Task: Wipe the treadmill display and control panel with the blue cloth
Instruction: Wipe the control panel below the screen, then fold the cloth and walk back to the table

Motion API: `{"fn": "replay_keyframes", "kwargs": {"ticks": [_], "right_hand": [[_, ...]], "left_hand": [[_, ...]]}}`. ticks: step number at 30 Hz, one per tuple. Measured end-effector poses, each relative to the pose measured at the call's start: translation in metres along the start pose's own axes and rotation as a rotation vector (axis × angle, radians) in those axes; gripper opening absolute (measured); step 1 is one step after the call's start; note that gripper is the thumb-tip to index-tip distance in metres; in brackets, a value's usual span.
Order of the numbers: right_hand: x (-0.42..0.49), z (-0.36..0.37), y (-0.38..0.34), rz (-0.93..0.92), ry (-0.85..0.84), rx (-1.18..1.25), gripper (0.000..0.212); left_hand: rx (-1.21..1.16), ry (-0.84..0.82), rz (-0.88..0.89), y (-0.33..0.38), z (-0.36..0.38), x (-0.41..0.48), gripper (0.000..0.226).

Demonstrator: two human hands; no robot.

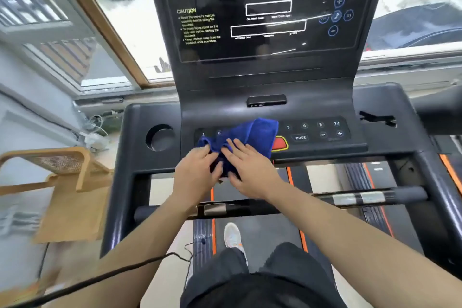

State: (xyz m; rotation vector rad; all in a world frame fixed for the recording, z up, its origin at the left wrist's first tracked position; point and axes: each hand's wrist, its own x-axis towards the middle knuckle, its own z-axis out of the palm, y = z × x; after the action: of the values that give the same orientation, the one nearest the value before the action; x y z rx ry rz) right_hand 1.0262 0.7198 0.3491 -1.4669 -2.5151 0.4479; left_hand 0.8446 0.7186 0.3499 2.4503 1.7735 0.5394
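Observation:
The blue cloth (252, 136) lies bunched on the left half of the treadmill's control panel (317, 132), covering several buttons and part of the red stop button (280, 144). My left hand (197, 172) pinches the cloth's near left edge. My right hand (250, 167) rests on the cloth's near end, fingers spread and gripping the fabric. Above stands the dark glossy display (267, 10) with white outlined boxes, a yellow caution text and blue round icons on its right.
A round cup holder (160, 137) sits left of the panel. A black handlebar (362, 197) with silver sensors crosses below my wrists. A wooden chair (65, 177) stands at the left. A window runs behind the console. My foot is on the belt (262, 232).

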Motion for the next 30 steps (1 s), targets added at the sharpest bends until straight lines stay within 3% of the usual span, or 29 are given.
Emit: {"fn": "replay_keyframes", "kwargs": {"ticks": [2,4,7,9,12,15,16,18,20,23,27,30], "right_hand": [[-0.007,-0.007,-0.002,0.024,0.135,0.118,0.048],[-0.011,-0.020,-0.001,0.183,0.248,0.340,0.030],[-0.019,-0.040,0.003,0.355,0.352,0.630,0.009],[-0.029,-0.054,0.009,0.391,0.359,0.752,0.009],[-0.049,-0.075,0.016,0.336,0.296,0.900,0.021],[-0.068,-0.097,0.009,0.265,0.190,1.013,0.037],[-0.073,-0.104,0.007,0.248,0.155,1.013,0.040],[-0.086,-0.117,0.002,0.216,0.093,0.991,0.044],[-0.100,-0.128,-0.004,0.189,0.012,0.946,0.046],[-0.115,-0.139,-0.019,0.097,-0.053,0.880,0.043],[-0.127,-0.143,-0.051,0.035,0.027,0.879,0.015],[-0.136,-0.139,-0.078,0.030,0.012,0.851,0.020]], "left_hand": [[-0.070,-0.061,-0.129,0.009,-0.010,0.005,0.024],[-0.239,-0.072,-0.320,0.020,-0.018,0.008,0.018],[-0.504,0.080,-0.550,0.046,-0.032,0.001,0.012],[-0.650,0.151,-0.651,0.065,-0.038,-0.008,0.014],[-0.654,0.123,-0.586,0.092,-0.044,-0.022,0.029],[-0.606,-0.009,-0.451,0.120,-0.048,-0.032,0.073],[-0.650,-0.028,-0.426,0.129,-0.052,-0.035,0.071],[-0.727,0.009,-0.356,0.145,-0.060,-0.045,0.043],[-0.719,0.067,-0.407,0.157,-0.072,-0.063,0.018],[-0.776,0.072,-0.529,0.166,-0.087,-0.094,0.023],[-0.810,0.187,-0.606,0.167,-0.110,-0.132,0.024],[-0.836,0.253,-0.647,0.170,-0.127,-0.165,0.019]]}}
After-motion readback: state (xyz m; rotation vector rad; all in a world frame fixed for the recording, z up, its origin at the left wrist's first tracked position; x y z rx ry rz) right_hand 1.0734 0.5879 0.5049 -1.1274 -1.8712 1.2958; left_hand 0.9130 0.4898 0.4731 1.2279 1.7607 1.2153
